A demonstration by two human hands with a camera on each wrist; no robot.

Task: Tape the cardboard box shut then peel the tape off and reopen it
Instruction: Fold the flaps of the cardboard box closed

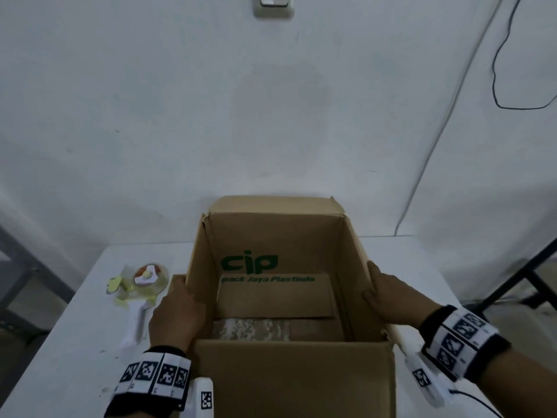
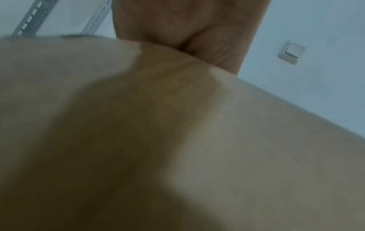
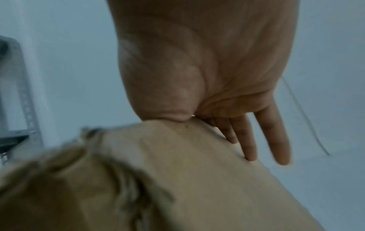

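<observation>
An open brown cardboard box (image 1: 277, 236) with green "cip" print stands on the white table (image 1: 66, 357). Its near flap (image 1: 295, 378) stands up towards me. My left hand (image 1: 177, 309) grips the box's left flap at the rim. In the left wrist view only the palm (image 2: 187, 23) shows above blurred cardboard (image 2: 256, 140), and the fingers are hidden. My right hand (image 1: 391, 297) holds the right flap, thumb at the rim. Its fingers (image 3: 276, 140) run straight down behind the cardboard (image 3: 197, 171). A tape dispenser (image 1: 141, 297) with a white handle lies left of the box.
Inside the box lie a folded cardboard piece (image 1: 274, 294) and a patterned item (image 1: 250, 328). A light switch (image 1: 272, 4) and a hanging black cable (image 1: 497, 70) are on the white wall behind. A metal rack (image 1: 18, 267) stands at the left and a dark frame (image 1: 527, 282) at the right.
</observation>
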